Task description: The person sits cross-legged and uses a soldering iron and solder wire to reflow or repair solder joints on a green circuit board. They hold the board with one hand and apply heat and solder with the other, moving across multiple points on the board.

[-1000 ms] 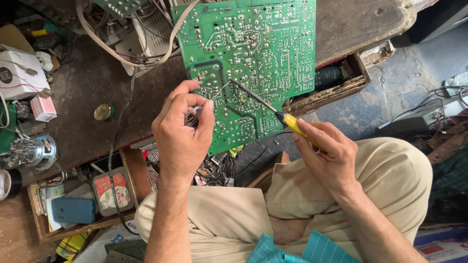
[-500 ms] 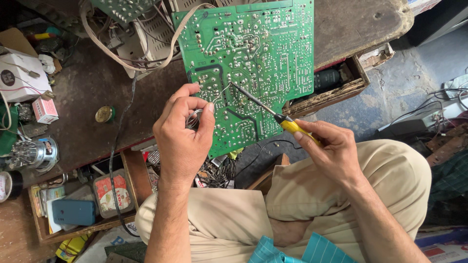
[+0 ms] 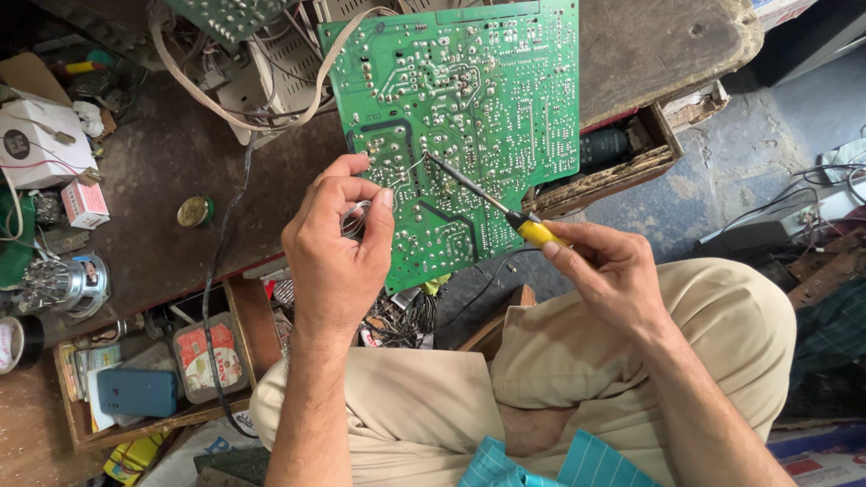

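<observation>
circuit board (image 3: 469,117): glossy green laminate, dotted with shiny metal solder
soldering iron (image 3: 492,200): dark metal shaft, smooth yellow plastic grip
table (image 3: 171,171): rough, worn, matt wood
trousers (image 3: 577,361): matt beige cloth

Over the board: the green circuit board (image 3: 487,117) lies flat and open, so a hand can come at it from above.
In the way: the left hand (image 3: 338,248) covers its lower left edge; the soldering iron (image 3: 492,203) slants across the middle.
Left side: wires (image 3: 225,81) and a round tin (image 3: 193,211) crowd the workbench (image 3: 153,180).
Below: the open drawer (image 3: 244,316) is packed full.
</observation>
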Demonstrator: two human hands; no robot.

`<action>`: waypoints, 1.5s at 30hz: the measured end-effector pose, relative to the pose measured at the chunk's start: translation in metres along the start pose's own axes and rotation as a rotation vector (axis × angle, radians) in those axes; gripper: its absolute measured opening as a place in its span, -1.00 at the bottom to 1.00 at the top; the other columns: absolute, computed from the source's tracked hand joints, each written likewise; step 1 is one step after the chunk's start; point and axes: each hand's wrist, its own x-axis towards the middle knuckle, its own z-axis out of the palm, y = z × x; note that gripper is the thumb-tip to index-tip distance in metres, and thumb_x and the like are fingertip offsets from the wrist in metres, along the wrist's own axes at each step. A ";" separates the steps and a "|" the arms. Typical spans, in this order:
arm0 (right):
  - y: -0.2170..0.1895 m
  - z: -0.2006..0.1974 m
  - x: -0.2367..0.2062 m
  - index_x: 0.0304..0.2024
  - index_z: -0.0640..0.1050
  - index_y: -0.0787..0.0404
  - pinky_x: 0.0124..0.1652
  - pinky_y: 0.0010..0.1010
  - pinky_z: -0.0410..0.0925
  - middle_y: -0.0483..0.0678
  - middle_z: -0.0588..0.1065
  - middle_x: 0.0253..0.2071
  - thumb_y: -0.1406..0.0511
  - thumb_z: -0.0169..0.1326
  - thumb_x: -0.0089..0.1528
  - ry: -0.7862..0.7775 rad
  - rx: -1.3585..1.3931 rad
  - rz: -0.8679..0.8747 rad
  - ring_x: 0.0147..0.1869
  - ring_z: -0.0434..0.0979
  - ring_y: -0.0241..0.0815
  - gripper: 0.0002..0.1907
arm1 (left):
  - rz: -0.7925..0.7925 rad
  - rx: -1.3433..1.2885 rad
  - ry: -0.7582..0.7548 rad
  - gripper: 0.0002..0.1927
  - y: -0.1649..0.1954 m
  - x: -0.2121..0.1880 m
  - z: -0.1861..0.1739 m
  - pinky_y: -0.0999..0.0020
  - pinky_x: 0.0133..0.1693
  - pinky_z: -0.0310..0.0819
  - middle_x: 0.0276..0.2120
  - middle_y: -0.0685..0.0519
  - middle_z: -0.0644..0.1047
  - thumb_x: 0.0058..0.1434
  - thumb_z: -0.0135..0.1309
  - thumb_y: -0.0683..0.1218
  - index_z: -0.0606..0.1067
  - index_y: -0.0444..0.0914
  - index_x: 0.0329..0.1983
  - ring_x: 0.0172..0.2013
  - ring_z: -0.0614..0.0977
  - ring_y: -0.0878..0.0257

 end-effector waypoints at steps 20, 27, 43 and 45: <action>-0.009 -0.003 -0.008 0.02 0.65 0.22 -0.44 -0.56 0.23 -0.15 0.50 -0.44 0.39 0.29 0.21 0.140 -0.261 -0.242 -0.45 0.34 -0.46 -0.70 | 0.009 0.040 0.005 -0.89 -0.004 -0.005 0.006 0.30 -0.18 0.57 0.08 -0.12 0.59 0.30 0.22 -0.23 0.49 -0.33 -0.20 -0.09 0.69 0.11; -0.010 -0.002 -0.006 0.02 0.65 0.23 -0.44 -0.55 0.24 -0.14 0.53 -0.41 0.38 0.29 0.22 0.133 -0.260 -0.255 -0.44 0.37 -0.45 -0.70 | 0.004 0.040 -0.005 -0.89 -0.005 -0.005 0.006 0.31 -0.17 0.57 0.08 -0.11 0.59 0.30 0.21 -0.24 0.50 -0.32 -0.20 -0.08 0.69 0.12; -0.038 0.000 -0.016 0.02 0.66 0.19 -0.44 -0.52 0.34 -0.05 0.63 -0.15 0.42 0.31 0.20 0.193 -0.408 -0.332 -0.39 0.51 -0.34 -0.68 | 0.020 0.042 -0.008 -0.89 -0.006 -0.004 0.006 0.31 -0.17 0.57 0.10 -0.11 0.58 0.30 0.21 -0.24 0.49 -0.31 -0.20 -0.09 0.68 0.11; -0.039 0.000 -0.017 0.03 0.66 0.18 -0.44 -0.54 0.35 -0.05 0.62 -0.14 0.43 0.30 0.21 0.200 -0.405 -0.318 -0.35 0.54 -0.34 -0.68 | 0.015 0.049 -0.011 -0.89 -0.006 -0.005 0.006 0.31 -0.17 0.57 0.09 -0.12 0.58 0.30 0.21 -0.24 0.49 -0.32 -0.20 -0.08 0.68 0.11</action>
